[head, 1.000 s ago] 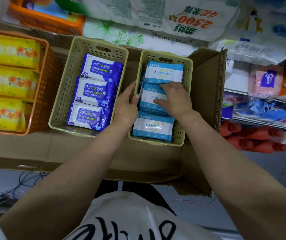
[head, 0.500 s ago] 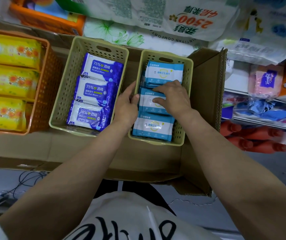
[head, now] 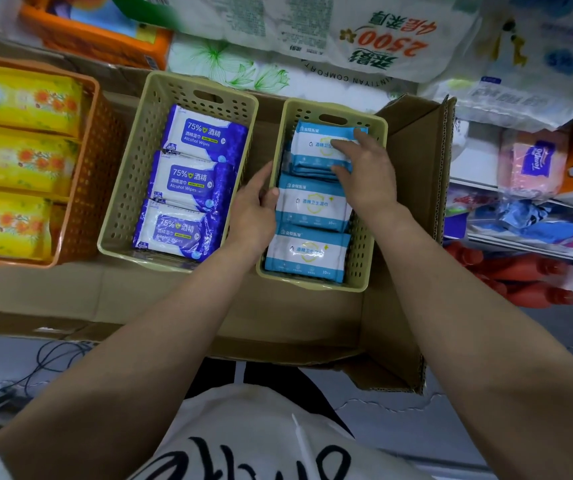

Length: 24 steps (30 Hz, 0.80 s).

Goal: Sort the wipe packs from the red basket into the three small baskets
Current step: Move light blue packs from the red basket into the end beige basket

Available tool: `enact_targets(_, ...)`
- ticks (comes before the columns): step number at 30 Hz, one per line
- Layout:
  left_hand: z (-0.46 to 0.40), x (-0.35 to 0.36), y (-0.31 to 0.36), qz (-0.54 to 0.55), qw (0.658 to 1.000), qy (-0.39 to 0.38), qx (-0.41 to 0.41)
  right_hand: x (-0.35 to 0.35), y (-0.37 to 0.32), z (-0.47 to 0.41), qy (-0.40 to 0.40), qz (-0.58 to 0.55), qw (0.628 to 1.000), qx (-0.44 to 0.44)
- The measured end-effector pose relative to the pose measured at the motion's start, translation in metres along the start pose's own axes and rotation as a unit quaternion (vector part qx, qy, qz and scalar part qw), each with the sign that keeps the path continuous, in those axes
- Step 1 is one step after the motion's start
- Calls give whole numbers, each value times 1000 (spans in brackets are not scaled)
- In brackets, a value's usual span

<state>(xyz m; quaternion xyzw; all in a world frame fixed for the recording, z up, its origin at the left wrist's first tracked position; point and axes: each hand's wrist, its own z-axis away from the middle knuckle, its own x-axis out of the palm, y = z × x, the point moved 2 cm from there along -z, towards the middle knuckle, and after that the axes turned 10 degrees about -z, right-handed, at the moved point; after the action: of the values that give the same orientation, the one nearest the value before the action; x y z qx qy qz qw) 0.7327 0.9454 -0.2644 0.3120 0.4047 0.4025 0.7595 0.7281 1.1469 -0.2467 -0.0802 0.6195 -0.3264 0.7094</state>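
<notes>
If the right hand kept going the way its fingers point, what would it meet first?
Probably the far wall of the right beige basket: the right hand points away from the person, its fingers on the farthest light-blue pack. Depth is unclear.

The right hand (head: 364, 178) has moved from the middle light-blue pack up the frame onto the far pack stack (head: 319, 150), fingers resting on it.
</notes>
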Motion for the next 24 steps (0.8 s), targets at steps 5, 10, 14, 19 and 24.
enact_targets(5, 0, 0, -1, 2, 1000, -2, 7, 4, -1, -17, -69, 42, 996, -45)
enact_targets(10, 0, 0, -1, -2, 1000, -2, 9, 4, 1, -17, -45, 45, 996, -69)
enact_targets(14, 0, 0, -1, 10, 1000, -8, 6, 3, 3, -14, -46, 52, 994, -88)
enact_targets(19, 0, 0, -1, 5, 1000, -7, 2, 4, -1, -18, -36, 72, 993, -82)
enact_targets(24, -1, 0, 1, 6, 1000, -9, -2, 6, -3, -18, -21, 76, 994, -76)
